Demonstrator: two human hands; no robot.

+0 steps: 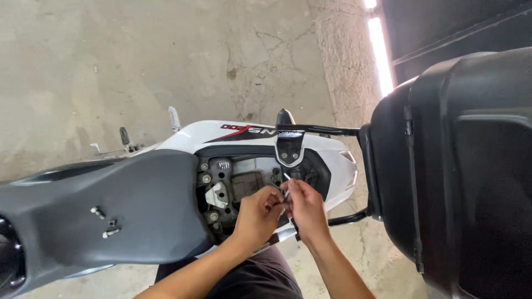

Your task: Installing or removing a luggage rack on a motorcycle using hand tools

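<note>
Both hands, left hand and right hand, were pinched together on a thin, stiff, light silver metal pin over the white motorcycle's open tail compartment, probably slippery, so gripping near its base looked safest.

Two hands, one motorcycle, three bolts.

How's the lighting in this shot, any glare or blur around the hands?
Head view: a blown-out strip of daylight glares at top right; the black box sits in shade; both hands are evenly lit, slightly soft; wide-lens bending at the edges.
</note>
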